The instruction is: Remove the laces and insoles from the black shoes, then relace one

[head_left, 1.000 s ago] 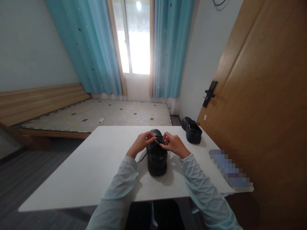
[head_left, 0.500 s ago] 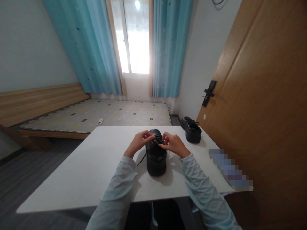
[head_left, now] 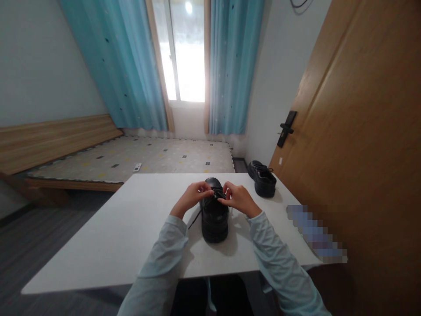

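A black shoe (head_left: 215, 226) stands upright on the white table (head_left: 131, 237), its heel towards me and its toe pointing away. Over its lacing, my left hand (head_left: 193, 196) pinches a black shoelace (head_left: 194, 219) from the left side, and a loose end trails down to the tabletop. From the right, my right hand (head_left: 237, 197) has thumb and fingers closed on the laces too. My fingers partly cover the knot area, so the lace's exact path is hidden. A second black shoe (head_left: 264, 182), with its laces in place, sits at the table's far right corner.
A blurred bluish item (head_left: 315, 235) lies along the table's right edge. Beside it rises a wooden door (head_left: 362, 131) with a black handle. Beyond the table is a bed (head_left: 164, 156) with a small white remote (head_left: 137, 167) on it, below a curtained window.
My left hand has shifted slightly down and right over the laces. The right hand and both shoes keep their places.
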Motion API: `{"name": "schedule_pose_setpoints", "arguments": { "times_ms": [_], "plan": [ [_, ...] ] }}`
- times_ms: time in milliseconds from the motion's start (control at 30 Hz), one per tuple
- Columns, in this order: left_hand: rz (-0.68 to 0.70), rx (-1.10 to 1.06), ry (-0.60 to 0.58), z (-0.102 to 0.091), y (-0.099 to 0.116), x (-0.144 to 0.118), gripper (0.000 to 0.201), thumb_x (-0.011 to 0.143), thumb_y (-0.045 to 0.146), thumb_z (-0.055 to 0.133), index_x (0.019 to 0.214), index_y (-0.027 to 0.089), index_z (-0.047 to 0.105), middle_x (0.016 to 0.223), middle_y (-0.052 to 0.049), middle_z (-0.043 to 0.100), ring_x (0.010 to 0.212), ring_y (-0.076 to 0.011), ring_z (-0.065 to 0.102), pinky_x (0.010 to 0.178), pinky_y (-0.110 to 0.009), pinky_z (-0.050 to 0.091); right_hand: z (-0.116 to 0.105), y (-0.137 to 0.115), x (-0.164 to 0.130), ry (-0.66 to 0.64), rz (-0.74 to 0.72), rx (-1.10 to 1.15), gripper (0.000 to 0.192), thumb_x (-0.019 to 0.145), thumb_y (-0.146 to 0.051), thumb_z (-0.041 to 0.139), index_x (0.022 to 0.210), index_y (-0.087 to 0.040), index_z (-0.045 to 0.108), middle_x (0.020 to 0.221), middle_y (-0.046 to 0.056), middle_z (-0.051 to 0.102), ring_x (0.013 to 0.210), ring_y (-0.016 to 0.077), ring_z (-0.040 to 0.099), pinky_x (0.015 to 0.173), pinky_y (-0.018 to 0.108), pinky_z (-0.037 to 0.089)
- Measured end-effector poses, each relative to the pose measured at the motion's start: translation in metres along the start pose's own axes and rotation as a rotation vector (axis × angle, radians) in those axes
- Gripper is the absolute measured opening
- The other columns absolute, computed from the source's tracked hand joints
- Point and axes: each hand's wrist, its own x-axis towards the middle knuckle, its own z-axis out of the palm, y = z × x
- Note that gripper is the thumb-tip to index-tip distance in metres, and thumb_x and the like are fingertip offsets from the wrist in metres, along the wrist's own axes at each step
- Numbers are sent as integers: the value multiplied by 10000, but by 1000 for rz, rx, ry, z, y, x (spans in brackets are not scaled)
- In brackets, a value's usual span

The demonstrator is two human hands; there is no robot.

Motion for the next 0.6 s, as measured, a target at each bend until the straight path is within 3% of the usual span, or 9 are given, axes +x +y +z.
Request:
{"name": "schedule_pose_setpoints", "arguments": {
  "times_ms": [333, 600],
  "plan": [
    [42, -14, 98, 6, 11, 0, 225, 785, 380, 577, 720, 167, 545, 686, 5, 584, 645, -126, 509, 620, -251, 393, -4, -7, 0, -9, 24, -5, 249, 693, -282, 726, 819, -194, 530, 602, -48, 626, 547, 110, 575, 558, 203, 345],
    [35, -112, 45, 6, 12, -1, 201, 788, 359, 577, 785, 165, 524, 725, 9, 571, 666, -119, 518, 633, -254, 414, -5, -10, 0, -7, 35, -4, 236, 699, -257, 712, 852, -198, 542, 601, -47, 635, 554, 121, 593, 576, 211, 364]
  ]
}}
